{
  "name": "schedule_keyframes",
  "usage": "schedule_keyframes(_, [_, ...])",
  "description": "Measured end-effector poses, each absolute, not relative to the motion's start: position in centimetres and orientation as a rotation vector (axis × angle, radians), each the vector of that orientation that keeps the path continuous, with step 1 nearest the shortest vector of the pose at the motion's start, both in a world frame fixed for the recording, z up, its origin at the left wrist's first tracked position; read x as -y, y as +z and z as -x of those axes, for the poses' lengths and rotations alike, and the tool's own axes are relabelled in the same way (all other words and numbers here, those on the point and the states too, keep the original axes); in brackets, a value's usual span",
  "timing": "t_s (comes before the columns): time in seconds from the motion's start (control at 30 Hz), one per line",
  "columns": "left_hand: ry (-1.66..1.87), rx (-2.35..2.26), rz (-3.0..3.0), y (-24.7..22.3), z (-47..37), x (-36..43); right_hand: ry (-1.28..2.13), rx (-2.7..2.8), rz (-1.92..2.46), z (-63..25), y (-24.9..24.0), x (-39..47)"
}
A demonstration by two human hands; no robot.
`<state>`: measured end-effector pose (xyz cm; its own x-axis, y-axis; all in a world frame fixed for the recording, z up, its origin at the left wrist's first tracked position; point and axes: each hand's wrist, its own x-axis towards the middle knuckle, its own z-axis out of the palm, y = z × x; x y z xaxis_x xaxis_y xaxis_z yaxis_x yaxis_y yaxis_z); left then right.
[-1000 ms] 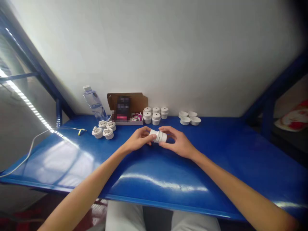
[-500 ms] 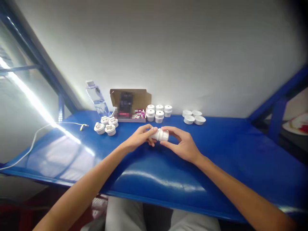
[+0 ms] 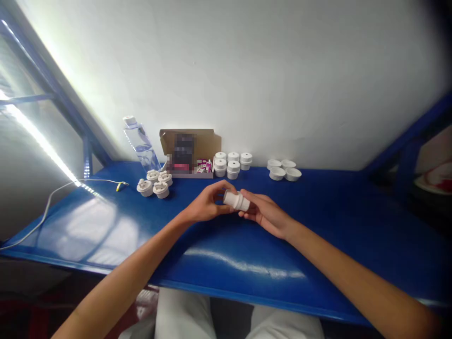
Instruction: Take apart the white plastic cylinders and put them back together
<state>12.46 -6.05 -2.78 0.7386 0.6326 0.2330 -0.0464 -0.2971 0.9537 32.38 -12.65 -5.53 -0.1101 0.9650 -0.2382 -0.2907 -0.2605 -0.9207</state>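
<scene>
Above the middle of the blue table, my two hands share a white cylindrical plastic fitting [image 3: 237,200] with a raised ring around its middle. It lies roughly sideways, its right end tilted slightly down. My left hand [image 3: 208,201] has thumb and fingers curved around the left end. At the other end, my right hand [image 3: 267,214] grips it with the thumb on top and fingers beneath. Behind my hands stands a cluster of round white plastic caps [image 3: 233,169], several with a small dark hole on top.
White round pieces with raised parts on top [image 3: 161,189] stand at left, near a clear water bottle [image 3: 144,148]. An open cardboard box [image 3: 206,141] holds small packets. Shallow white cups [image 3: 293,174] sit at back right. A white cable [image 3: 51,202] crosses the left side of the blue table [image 3: 335,226].
My left hand has loosened into a thumb-and-finger hold on the left end. My right fingers have shifted underneath the fitting, which now tilts slightly down to the right.
</scene>
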Motion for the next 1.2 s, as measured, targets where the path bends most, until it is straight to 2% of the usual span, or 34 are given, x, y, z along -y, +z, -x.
schedule_keyframes(0.1, [0.747, -0.478, -1.708, -2.8, -12.8, 6.2, 1.543, 0.84, 1.066, -32.3, -5.7, 12.6])
schedule_keyframes(0.27, [0.709, -0.79, -1.813, -2.7, -12.5, 5.9, 1.505, 0.878, 1.024, -32.2, -5.8, 12.6])
schedule_keyframes(0.43, [0.757, -0.59, -2.068, -1.5, -11.7, 6.2, 1.542, 0.778, 1.077, -32.4, -5.3, 12.5])
schedule_keyframes(0.63, [0.676, -0.768, -1.985, -3.4, -12.5, 5.7, 1.445, 0.896, 1.104, -32.6, -5.7, 12.3])
schedule_keyframes(0.8, [0.865, -0.708, -2.203, -3.7, -12.6, 5.8, 1.168, 0.977, 1.227, -33.7, -6.3, 11.4])
schedule_keyframes(0.97, [0.797, -0.794, -2.418, -3.4, -12.1, 5.6, 0.485, 1.228, 1.4, -36.6, -7.2, 9.4])
schedule_keyframes(1.1, [0.751, -0.97, -2.605, -3.2, -11.2, 4.4, 0.341, 1.372, 1.43, -37.8, -7.3, 6.4])
schedule_keyframes(1.2, [0.78, -1.297, -2.679, -2.2, -9.9, 3.2, 0.223, 1.429, 1.443, -37.9, -7.1, 3.7])
